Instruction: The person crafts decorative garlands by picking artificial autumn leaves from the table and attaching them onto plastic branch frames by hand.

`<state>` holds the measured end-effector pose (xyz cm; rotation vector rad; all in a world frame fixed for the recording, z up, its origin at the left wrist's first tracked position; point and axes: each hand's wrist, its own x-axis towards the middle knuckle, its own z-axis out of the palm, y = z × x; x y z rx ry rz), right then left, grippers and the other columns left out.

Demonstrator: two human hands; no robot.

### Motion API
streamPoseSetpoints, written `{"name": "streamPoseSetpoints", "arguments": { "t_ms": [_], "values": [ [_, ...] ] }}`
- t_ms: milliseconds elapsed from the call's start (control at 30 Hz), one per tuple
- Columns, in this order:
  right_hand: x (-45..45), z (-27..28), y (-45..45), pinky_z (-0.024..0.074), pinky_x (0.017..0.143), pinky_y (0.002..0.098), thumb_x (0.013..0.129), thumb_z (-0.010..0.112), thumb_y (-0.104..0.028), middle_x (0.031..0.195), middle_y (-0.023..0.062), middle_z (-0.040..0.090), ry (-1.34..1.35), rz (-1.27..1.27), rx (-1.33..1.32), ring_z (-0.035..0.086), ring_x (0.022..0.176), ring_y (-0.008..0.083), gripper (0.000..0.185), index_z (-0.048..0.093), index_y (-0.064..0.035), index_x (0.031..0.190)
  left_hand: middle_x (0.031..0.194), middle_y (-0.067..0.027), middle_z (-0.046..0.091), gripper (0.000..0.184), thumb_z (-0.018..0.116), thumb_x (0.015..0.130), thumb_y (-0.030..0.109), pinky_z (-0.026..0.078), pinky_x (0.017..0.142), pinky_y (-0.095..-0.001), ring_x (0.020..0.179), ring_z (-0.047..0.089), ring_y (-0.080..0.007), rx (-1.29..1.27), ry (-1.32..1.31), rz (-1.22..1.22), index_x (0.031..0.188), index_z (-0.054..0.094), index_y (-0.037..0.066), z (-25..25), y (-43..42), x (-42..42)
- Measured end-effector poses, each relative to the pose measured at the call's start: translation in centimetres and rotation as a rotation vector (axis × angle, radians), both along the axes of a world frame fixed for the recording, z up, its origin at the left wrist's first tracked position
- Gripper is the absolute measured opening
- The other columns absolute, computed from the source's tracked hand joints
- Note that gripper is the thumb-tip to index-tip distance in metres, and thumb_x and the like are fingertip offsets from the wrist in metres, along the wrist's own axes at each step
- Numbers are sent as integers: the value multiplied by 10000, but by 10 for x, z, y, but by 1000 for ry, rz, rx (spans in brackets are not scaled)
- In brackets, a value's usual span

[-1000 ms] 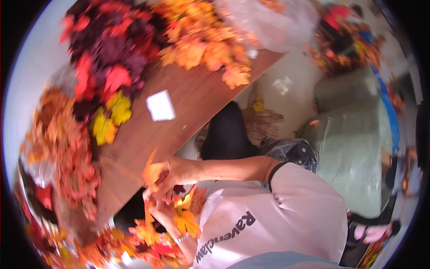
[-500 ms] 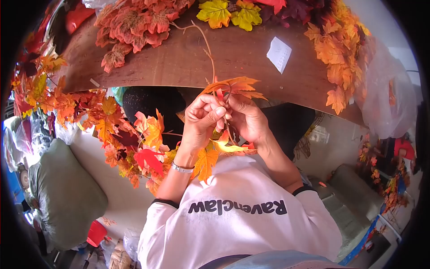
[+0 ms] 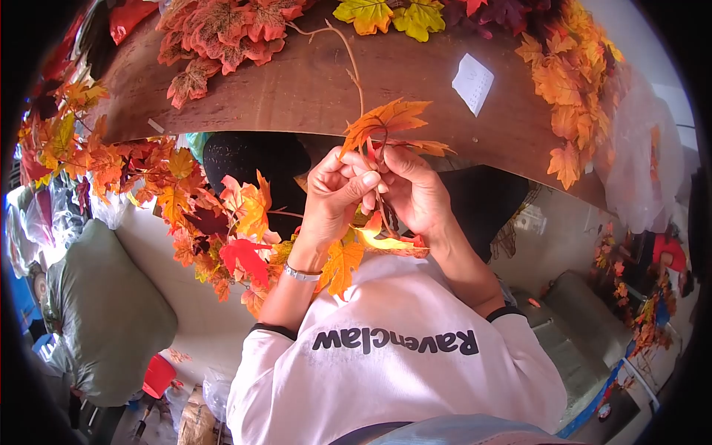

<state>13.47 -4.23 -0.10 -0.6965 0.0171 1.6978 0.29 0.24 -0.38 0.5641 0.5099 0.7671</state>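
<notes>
Brown stem (image 3: 355,68) is running from nr the pink leaves (image 3: 230,33) across the table (image 3: 289,93), past its near edge, to btwn L hand (image 3: 334,189) & R hand (image 3: 417,193). L hand is curling in tight, thumb pressing toward fingers, gripping the stem; R hand is meeting it, thumb & fingers pinching the same stem w/ some palm showing. Exact finger contact is hiding btwn the two, can't tell more. Orange leaf (image 3: 387,120) is fanning out just above both hands, w/ a red scrap (image 3: 371,148) showing under it; yellow leaf (image 3: 382,239) is hanging just below, nr the shirt (image 3: 400,304). Garland (image 3: 172,200) is trailing off to the L, its red leaf (image 3: 246,256) dangling nr the silver band (image 3: 302,275); can't tell if it's joining the held stem. On the table, white paper (image 3: 473,84) is lying well apart from the hands, yellow-green leaves (image 3: 391,16) are resting toward the far side, & a leaf pile (image 3: 567,93) is spilling at the R end, next to a clear bag (image 3: 638,159). Green sack (image 3: 107,311) is slumping at far L
</notes>
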Motion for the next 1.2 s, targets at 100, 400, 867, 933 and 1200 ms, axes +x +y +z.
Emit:
{"name": "streamPoseSetpoints", "arguments": {
  "t_ms": [100, 400, 867, 933, 1200],
  "values": [
    [0, 2, 0, 456, 627, 283, 802, 620, -163, 759, 34, 591, 12, 5, 12, 528, 648, 135, 114, 606, -52, 824, 726, -106, 613, 93, 606, 805, 28, 415, 459, -183, 525, 537, -90, -18, -7, -1, 825, 516, 29, 0, 0, 0],
    [1, 0, -1, 473, 609, 292, 809, 613, -170, 734, 38, 564, 30, -18, 12, 528, 645, 144, 127, 591, -46, 827, 724, -106, 613, 96, 609, 802, 25, 416, 453, -180, 517, 535, -90, -3, 3, -7, 824, 515, 28, -1, 0, 2],
    [-4, -6, -8, 480, 623, 286, 837, 567, -75, 788, 44, 569, -75, -35, 154, 524, 705, 123, 143, 576, 9, 952, 725, -117, 615, 107, 602, 801, 8, 430, 453, -193, 529, 548, -100, -7, -42, 80, 851, 509, 25, -6, -5, 4],
    [-4, -9, -8, 480, 634, 286, 836, 567, -71, 810, 43, 566, -69, -21, 168, 524, 722, 124, 160, 563, 6, 976, 725, -116, 614, 108, 601, 801, 8, 432, 454, -194, 535, 550, -101, 1, -40, 87, 853, 507, 25, -4, -6, 4],
    [17, -7, -8, 428, 738, 251, 796, 601, -47, 833, 24, 554, -219, 90, 184, 522, 761, 123, 171, 563, -24, 961, 846, -66, 577, 144, 630, 783, 11, 458, 588, -195, 684, 550, -83, 298, 222, -23, 913, 570, 3, -1, 1, -4]
  ]
}}
